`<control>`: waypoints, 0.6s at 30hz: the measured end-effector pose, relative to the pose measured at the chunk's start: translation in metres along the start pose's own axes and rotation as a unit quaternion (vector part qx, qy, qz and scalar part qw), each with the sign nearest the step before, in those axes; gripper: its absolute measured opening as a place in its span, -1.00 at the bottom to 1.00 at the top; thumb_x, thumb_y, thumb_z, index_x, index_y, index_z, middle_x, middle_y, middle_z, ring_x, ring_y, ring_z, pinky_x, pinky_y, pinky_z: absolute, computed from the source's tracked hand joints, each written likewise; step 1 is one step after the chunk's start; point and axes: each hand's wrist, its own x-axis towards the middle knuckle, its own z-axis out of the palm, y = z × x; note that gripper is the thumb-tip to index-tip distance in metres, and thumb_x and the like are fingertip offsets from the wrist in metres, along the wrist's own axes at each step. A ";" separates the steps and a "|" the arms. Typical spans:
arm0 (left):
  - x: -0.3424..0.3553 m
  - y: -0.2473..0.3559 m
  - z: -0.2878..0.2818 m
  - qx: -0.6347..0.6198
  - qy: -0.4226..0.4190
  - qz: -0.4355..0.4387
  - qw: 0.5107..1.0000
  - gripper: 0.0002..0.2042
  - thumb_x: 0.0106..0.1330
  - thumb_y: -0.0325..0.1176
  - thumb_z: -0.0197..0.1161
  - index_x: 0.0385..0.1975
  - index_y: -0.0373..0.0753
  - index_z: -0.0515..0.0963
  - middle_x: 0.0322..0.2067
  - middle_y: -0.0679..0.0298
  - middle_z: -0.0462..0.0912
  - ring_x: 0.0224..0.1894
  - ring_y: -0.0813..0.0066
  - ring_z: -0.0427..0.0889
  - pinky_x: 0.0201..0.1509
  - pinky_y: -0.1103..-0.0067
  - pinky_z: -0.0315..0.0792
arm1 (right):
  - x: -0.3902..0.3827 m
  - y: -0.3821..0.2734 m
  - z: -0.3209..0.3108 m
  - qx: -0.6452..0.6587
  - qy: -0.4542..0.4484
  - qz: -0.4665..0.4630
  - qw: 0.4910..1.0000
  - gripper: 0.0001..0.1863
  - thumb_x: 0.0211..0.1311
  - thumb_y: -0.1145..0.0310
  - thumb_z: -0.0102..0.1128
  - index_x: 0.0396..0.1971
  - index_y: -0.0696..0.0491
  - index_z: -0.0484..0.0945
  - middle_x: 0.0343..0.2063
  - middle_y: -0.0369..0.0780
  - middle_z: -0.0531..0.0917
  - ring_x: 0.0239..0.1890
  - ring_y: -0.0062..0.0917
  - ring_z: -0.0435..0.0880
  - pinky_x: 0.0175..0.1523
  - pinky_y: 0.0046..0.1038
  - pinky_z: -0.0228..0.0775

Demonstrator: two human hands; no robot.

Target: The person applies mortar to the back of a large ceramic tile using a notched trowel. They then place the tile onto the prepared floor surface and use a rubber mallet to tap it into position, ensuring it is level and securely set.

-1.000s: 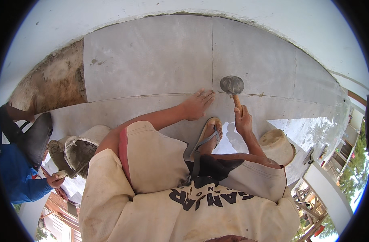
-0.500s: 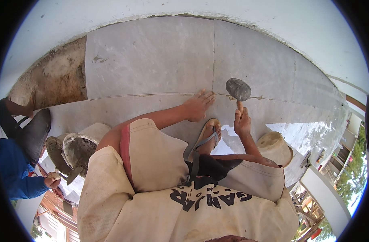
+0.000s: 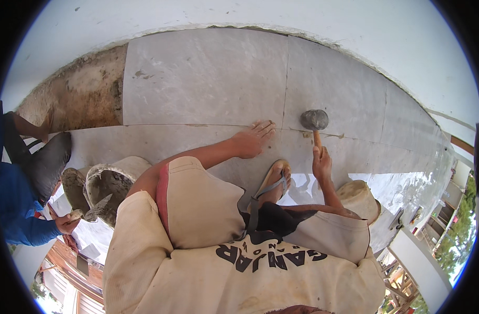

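The right hand point(image 3: 322, 163) has its grip closed around the wooden handle point(image 3: 317, 139) of a rubber mallet point(image 3: 315, 125), whose dark head point(image 3: 313, 119) is over grey floor tiles point(image 3: 205, 78) near a seam point(image 3: 357, 137) (whether it touches them, I cannot tell). The left hand point(image 3: 251, 141) lies palm-down, its grip open and empty, fingertips point(image 3: 269, 125) at that seam. A dusty bucket point(image 3: 361, 201) stands beside the right forearm point(image 3: 329, 193).

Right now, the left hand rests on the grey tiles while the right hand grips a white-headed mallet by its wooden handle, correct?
Not quite: the head-camera view shows the mallet is dark-headed, not white-headed. The left hand does rest on the grey tiles, and the right hand grips the wooden handle.
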 end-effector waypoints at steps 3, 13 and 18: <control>-0.013 -0.008 -0.005 0.028 0.027 -0.028 0.999 -0.23 0.36 -0.17 0.27 0.46 -0.45 0.11 0.55 -0.04 -0.03 0.61 0.08 -0.14 0.65 0.17 -0.20 | -0.002 -0.011 -0.002 0.013 -0.029 0.009 0.999 -0.54 0.51 -0.01 0.03 -0.11 0.17 0.53 -0.42 0.12 0.64 -0.28 0.13 0.64 -0.17 -0.02 0.42; -0.035 -0.011 -0.010 0.050 0.069 -0.060 0.995 -0.26 0.40 -0.12 0.22 0.45 -0.44 0.16 0.55 -0.03 -0.04 0.61 0.07 -0.13 0.64 0.16 -0.18 | 0.011 -0.026 0.016 -0.016 -0.003 -0.084 0.996 -0.49 0.51 -0.02 0.03 0.01 0.19 0.53 -0.31 0.16 0.67 -0.19 0.15 0.67 -0.13 0.01 0.45; -0.050 -0.021 -0.001 0.059 0.080 -0.088 0.991 -0.27 0.43 -0.09 0.18 0.46 -0.43 0.15 0.56 0.01 -0.05 0.62 0.09 -0.15 0.64 0.15 -0.19 | 0.014 -0.055 0.013 0.017 -0.060 -0.102 0.993 -0.51 0.51 0.00 0.05 0.01 0.20 0.53 -0.32 0.18 0.65 -0.18 0.15 0.67 -0.12 -0.01 0.44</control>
